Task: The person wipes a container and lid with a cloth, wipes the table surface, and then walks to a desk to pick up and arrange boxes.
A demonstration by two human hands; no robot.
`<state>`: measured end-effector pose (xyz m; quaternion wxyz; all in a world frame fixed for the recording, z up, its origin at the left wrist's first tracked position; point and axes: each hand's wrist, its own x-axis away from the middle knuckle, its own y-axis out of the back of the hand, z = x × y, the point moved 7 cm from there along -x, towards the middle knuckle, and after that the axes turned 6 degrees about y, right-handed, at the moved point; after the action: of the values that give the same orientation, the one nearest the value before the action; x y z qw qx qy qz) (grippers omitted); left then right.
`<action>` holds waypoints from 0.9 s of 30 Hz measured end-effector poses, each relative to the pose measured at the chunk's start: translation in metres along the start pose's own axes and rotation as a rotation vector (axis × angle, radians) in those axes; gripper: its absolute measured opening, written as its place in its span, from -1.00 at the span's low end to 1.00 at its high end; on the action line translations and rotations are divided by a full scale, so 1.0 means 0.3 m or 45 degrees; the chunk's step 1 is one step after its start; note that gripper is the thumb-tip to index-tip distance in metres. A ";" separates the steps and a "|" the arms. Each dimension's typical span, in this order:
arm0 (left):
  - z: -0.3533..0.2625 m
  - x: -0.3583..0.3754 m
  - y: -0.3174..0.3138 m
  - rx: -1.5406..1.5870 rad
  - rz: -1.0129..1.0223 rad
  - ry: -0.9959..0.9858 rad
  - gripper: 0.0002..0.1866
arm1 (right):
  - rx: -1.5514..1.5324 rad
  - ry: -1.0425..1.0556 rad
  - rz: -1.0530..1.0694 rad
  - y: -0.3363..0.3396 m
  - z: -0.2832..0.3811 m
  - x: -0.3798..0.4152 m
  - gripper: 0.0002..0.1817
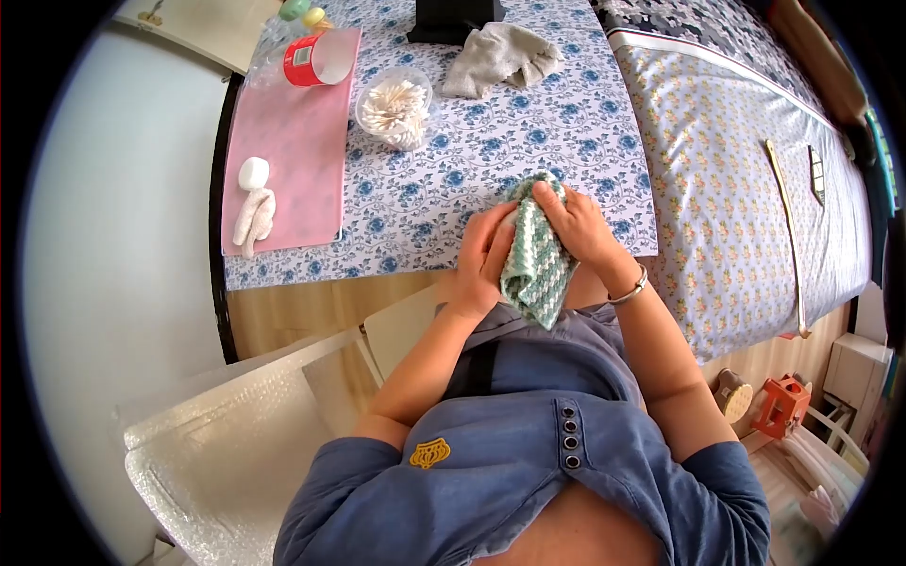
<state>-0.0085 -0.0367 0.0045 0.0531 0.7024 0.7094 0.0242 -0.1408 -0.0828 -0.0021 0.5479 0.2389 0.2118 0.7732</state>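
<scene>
Between my two hands, over the front edge of the table, is a folded green-and-white knitted cloth (540, 259), its pointed lower end hanging down. My left hand (486, 255) grips the cloth's left side, fingers curled against it. My right hand (576, 222), with a bracelet at the wrist, holds the upper right side, thumb pressed on top. A round clear tub of cotton swabs (396, 106) stands on the flowered table (425, 222) beyond my left hand. Further back lies a crumpled grey-beige cloth (502, 61).
A pink mat (288, 156) at the table's left bears a red-and-white container (319, 60), a white round item (253, 174) and a twisted whitish cloth (255, 223). A black stand (453, 19) is at the back. A bed (746, 208) adjoins the right; a plastic-covered chair (222, 443) stands lower left.
</scene>
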 end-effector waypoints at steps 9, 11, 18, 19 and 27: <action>-0.057 0.011 0.031 0.571 -0.217 0.012 -0.66 | -1.438 -0.042 -0.198 -0.113 0.032 0.155 -0.48; -0.065 0.004 0.039 0.530 -0.181 0.017 -0.67 | -1.465 -0.053 -0.189 -0.097 0.029 0.158 -0.49; -0.104 -0.009 0.037 0.299 0.418 0.255 -0.62 | -0.978 0.172 0.257 0.007 0.129 0.163 -0.44; -0.113 -0.007 0.036 0.287 0.442 0.264 -0.61 | -0.908 0.192 0.260 0.007 0.137 0.164 -0.44; -0.125 0.044 0.072 0.481 0.051 0.174 -0.62 | -1.146 0.180 -0.037 -0.020 0.192 0.169 -0.51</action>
<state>0.0087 -0.0216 0.0434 -0.1281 0.7106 0.6892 -0.0607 -0.1161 -0.0289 0.0471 0.5921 -0.0794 -0.1052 0.7950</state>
